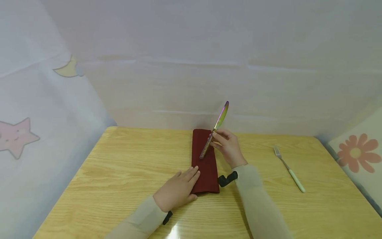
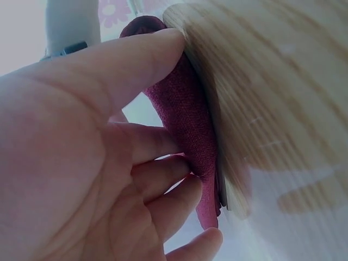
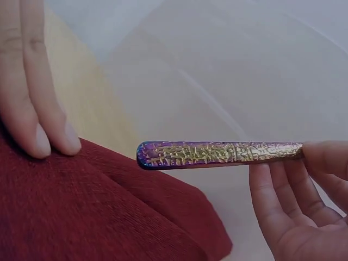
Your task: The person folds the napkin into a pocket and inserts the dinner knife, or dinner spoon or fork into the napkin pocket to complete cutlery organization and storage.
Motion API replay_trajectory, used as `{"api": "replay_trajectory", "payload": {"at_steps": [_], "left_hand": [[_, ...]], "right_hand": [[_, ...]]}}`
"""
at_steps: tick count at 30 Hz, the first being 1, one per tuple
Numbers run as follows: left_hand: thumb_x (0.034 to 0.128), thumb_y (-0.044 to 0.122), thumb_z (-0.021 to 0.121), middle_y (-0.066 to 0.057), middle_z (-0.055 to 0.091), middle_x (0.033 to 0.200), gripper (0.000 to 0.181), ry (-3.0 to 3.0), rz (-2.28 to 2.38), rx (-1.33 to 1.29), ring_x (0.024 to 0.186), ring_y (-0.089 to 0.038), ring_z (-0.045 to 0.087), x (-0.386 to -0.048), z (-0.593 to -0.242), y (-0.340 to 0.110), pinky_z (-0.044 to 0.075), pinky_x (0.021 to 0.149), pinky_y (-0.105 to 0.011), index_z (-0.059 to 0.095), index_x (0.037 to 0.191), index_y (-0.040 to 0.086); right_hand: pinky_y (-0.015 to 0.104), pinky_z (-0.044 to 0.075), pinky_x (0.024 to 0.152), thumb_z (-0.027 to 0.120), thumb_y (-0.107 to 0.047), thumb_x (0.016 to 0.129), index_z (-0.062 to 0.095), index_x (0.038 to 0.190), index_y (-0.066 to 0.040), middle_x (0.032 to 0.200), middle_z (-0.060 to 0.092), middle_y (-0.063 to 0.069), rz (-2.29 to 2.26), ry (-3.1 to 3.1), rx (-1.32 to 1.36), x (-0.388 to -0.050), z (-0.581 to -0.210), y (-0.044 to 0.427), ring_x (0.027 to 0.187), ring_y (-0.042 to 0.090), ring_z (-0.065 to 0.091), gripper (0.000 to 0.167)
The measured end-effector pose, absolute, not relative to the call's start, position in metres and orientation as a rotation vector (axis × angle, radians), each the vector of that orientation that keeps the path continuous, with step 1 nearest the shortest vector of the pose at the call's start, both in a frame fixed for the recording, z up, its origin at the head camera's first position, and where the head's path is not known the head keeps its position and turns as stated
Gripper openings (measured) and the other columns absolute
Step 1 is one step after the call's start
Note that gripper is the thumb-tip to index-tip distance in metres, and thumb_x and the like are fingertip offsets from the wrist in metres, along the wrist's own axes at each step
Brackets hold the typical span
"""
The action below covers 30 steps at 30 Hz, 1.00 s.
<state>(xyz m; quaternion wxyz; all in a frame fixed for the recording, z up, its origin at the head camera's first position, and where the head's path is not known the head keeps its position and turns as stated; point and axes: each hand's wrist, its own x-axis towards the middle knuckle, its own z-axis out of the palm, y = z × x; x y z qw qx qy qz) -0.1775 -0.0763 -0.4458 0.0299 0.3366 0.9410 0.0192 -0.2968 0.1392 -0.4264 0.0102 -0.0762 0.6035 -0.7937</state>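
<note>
A dark red cloth napkin (image 1: 206, 176), folded into a long strip, lies on the wooden table in the head view. My left hand (image 1: 179, 187) rests on its near left part, fingers straight, thumb by the near edge. In the right wrist view two of those fingertips touch the napkin (image 3: 109, 206). My right hand (image 1: 229, 147) pinches a table knife (image 1: 221, 116) between thumb and fingers over the napkin's far part. The knife is held tilted, its shiny rainbow blade up and its textured handle (image 3: 217, 155) pointing down, apart from the cloth.
To the right on the wooden table (image 1: 125, 166) lies a fork (image 1: 293, 177) with a pale green handle, tines pointing away. Light printed cloth (image 1: 179, 83) hangs behind the table's far edge and along both sides.
</note>
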Motion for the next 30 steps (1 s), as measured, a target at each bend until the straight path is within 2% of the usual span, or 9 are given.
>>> {"api": "replay_trajectory", "payload": {"at_steps": [8, 14, 16, 20, 24, 30], "left_hand": [[0.0963, 0.045, 0.068, -0.011, 0.034, 0.162, 0.074, 2.918, 0.033, 1.035, 0.148, -0.024, 0.036, -0.176, -0.447, -0.074, 0.039, 0.113, -0.047, 0.044, 0.153, 0.004], [0.0946, 0.049, 0.069, -0.014, 0.031, 0.163, 0.079, 2.962, -0.016, 1.043, 0.146, -0.024, 0.039, -0.174, -0.446, -0.076, 0.043, 0.11, -0.047, 0.043, 0.153, 0.003], [0.094, 0.049, 0.07, -0.014, 0.031, 0.163, 0.08, 2.978, -0.023, 1.054, 0.145, -0.025, 0.041, -0.174, -0.445, -0.077, 0.045, 0.108, -0.047, 0.043, 0.153, 0.002], [0.0936, 0.049, 0.07, -0.015, 0.032, 0.163, 0.081, 2.993, -0.03, 1.074, 0.144, -0.025, 0.042, -0.173, -0.443, -0.077, 0.046, 0.107, -0.047, 0.043, 0.152, 0.001], [0.0934, 0.049, 0.071, -0.016, 0.031, 0.163, 0.082, 2.998, -0.012, 1.069, 0.144, -0.025, 0.042, -0.173, -0.442, -0.077, 0.047, 0.106, -0.047, 0.042, 0.152, 0.0], [0.0937, 0.049, 0.07, -0.016, 0.032, 0.162, 0.084, 3.011, -0.001, 1.068, 0.144, -0.026, 0.041, -0.173, -0.443, -0.078, 0.047, 0.106, -0.047, 0.039, 0.153, -0.002]], "right_hand": [[0.032, 0.059, 0.085, 0.06, -0.004, 0.102, 0.064, 0.111, 0.002, 0.105, 0.066, 0.006, -2.384, 1.946, -0.152, -0.309, -0.437, 0.119, 0.092, 0.015, 0.066, 0.012], [0.031, 0.058, 0.085, 0.06, -0.007, 0.103, 0.06, 0.123, 0.006, 0.135, 0.057, 0.025, -2.292, 1.996, -0.139, -0.309, -0.447, 0.116, 0.097, 0.014, 0.067, 0.024], [0.031, 0.058, 0.085, 0.059, -0.008, 0.103, 0.058, 0.125, 0.007, 0.138, 0.055, 0.027, -2.271, 2.003, -0.134, -0.308, -0.449, 0.116, 0.097, 0.014, 0.067, 0.027], [0.032, 0.059, 0.082, 0.061, -0.006, 0.102, 0.058, 0.127, 0.009, 0.124, 0.063, 0.024, -2.214, 2.031, -0.12, -0.306, -0.452, 0.115, 0.09, 0.015, 0.067, 0.029], [0.032, 0.06, 0.078, 0.062, -0.005, 0.1, 0.059, 0.122, 0.007, 0.106, 0.069, 0.013, -2.043, 2.093, -0.14, -0.303, -0.453, 0.114, 0.083, 0.016, 0.069, 0.025], [0.03, 0.06, 0.074, 0.063, -0.005, 0.099, 0.06, 0.12, 0.009, 0.102, 0.07, 0.013, -1.832, 2.119, -0.196, -0.3, -0.455, 0.112, 0.077, 0.014, 0.068, 0.025]]}}
